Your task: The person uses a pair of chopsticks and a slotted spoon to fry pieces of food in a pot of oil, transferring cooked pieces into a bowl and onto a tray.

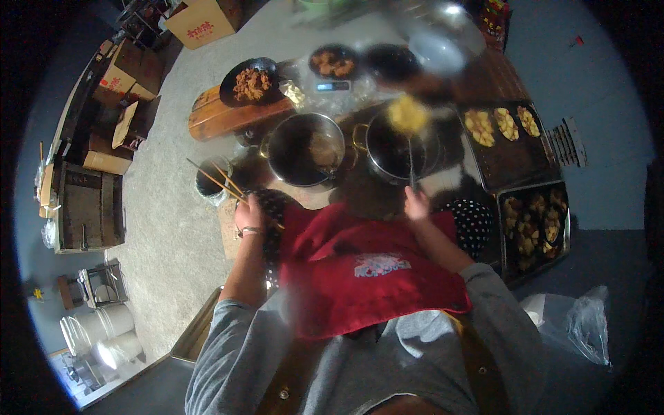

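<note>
My left hand (250,213) grips a pair of long wooden chopsticks (220,181), angled up and left over a dark pot (211,181) at my left. With my right hand (416,203) I hold the handle of a skimmer (411,155); its blurred head carries yellow food (407,115) above a pot with a brass-coloured handle (386,155). Beside that pot, to the left, stands another metal pot (295,150) holding dark liquid, with something pale brown at its right side. A red apron (332,270) covers my front.
A black bowl of browned pieces (252,83) sits on a wooden board (228,116). Behind the pots are a digital scale (333,86) and a bowl of fried pieces (333,62). Two metal trays (513,166) (565,218) of food stand at right. Cardboard boxes (202,26) lie farther off.
</note>
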`<state>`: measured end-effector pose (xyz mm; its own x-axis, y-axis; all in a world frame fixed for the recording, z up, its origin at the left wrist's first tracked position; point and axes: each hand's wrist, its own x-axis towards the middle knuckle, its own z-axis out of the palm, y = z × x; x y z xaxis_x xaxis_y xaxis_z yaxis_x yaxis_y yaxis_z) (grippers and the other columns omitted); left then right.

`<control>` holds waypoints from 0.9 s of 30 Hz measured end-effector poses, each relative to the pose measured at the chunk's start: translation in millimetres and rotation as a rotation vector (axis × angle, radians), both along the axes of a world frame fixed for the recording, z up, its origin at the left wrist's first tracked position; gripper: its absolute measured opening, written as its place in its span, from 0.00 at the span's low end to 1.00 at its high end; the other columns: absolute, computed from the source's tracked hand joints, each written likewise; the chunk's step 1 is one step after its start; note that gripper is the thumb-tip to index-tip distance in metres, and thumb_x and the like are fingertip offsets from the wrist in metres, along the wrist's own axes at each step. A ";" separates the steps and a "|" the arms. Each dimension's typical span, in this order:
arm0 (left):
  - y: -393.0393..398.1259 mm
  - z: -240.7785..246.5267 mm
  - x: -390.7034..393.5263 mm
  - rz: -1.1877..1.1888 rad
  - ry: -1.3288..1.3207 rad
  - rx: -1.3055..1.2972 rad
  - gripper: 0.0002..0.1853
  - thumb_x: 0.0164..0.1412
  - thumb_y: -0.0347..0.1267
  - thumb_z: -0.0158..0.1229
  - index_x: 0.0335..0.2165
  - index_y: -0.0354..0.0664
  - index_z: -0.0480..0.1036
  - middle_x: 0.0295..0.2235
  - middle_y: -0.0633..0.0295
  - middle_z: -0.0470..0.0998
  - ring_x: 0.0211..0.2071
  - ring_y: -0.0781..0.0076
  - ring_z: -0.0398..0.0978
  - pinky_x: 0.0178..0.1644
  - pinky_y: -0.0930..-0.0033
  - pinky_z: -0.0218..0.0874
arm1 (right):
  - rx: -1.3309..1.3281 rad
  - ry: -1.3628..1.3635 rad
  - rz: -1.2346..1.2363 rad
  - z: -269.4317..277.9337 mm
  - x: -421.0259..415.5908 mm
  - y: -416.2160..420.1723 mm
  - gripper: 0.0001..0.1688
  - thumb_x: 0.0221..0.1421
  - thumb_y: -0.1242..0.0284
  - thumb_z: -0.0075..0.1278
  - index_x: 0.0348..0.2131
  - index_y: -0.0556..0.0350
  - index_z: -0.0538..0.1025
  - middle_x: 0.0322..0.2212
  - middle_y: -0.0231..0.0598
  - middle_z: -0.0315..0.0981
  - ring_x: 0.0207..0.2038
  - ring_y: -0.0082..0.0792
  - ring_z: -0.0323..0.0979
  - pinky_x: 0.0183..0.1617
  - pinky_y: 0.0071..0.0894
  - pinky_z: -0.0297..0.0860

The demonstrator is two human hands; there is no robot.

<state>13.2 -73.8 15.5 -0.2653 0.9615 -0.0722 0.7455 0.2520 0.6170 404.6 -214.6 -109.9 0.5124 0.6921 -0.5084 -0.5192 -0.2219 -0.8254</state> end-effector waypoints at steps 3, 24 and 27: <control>6.3 9.8 12.7 -0.050 0.017 -0.009 0.23 0.51 0.46 0.42 0.35 0.39 0.70 0.31 0.46 0.72 0.36 0.49 0.69 0.40 0.57 0.58 | -0.128 -0.172 -0.008 -26.2 -7.0 -2.0 0.19 0.44 0.60 0.54 0.15 0.49 0.64 0.10 0.24 0.57 0.11 0.20 0.54 0.14 0.24 0.50; 22.4 -10.2 20.7 -0.075 0.047 0.029 0.22 0.52 0.47 0.45 0.32 0.39 0.70 0.25 0.52 0.73 0.29 0.56 0.71 0.33 0.61 0.60 | -0.292 -0.195 0.067 -92.2 6.9 -29.5 0.17 0.44 0.61 0.53 0.15 0.49 0.66 0.11 0.26 0.60 0.14 0.22 0.57 0.17 0.23 0.54; 16.7 -3.1 10.8 -0.032 0.017 -0.071 0.24 0.51 0.48 0.42 0.35 0.41 0.70 0.31 0.47 0.73 0.35 0.49 0.69 0.39 0.57 0.59 | -0.236 -0.066 0.045 -11.0 -18.6 -15.7 0.17 0.44 0.60 0.53 0.16 0.49 0.67 0.11 0.26 0.59 0.13 0.21 0.57 0.17 0.23 0.54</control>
<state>24.0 -57.1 12.4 -0.2364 0.9620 -0.1365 0.7642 0.2709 0.5854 386.0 -230.3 -120.9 0.5211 0.5811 -0.6251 -0.4510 -0.4343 -0.7797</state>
